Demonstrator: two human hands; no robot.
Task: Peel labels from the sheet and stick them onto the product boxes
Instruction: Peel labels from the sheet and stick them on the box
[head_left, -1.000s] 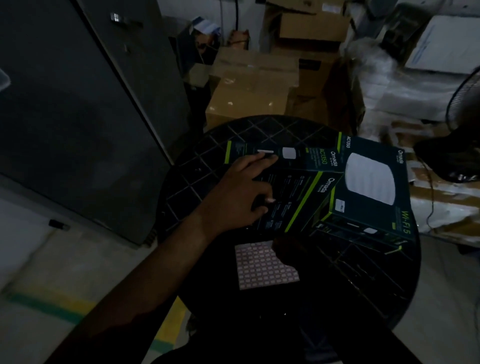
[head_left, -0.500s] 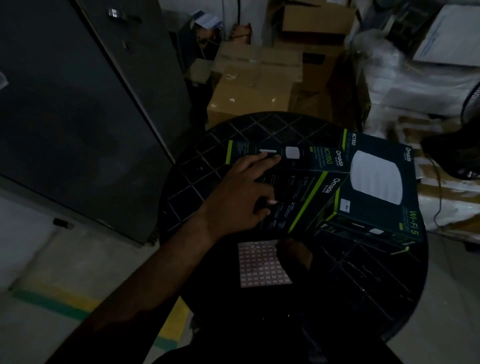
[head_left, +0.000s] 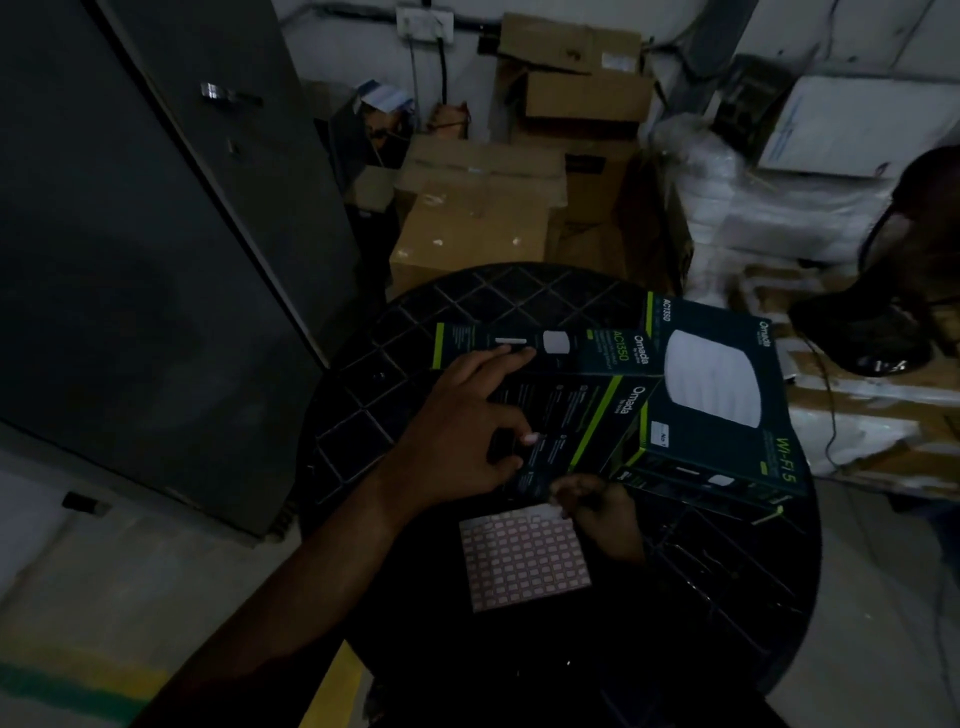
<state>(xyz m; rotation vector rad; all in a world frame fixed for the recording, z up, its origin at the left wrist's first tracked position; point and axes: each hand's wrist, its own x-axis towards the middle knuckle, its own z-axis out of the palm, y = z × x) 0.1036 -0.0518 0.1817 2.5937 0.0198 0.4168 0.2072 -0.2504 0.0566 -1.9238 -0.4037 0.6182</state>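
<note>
Head view: label sheet (head_left: 524, 561) beneath right fingers (head_left: 563, 491).

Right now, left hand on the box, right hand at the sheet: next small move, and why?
Probably pinch one label off the top right corner of the label sheet with the right hand, whose fingertips sit at that edge. The left hand already rests spread on the nearer product box, steadying it. Whether a label is already lifted is too dark to tell.

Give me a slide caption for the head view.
Left hand steadies a product box while right hand reaches the label sheet.
</note>
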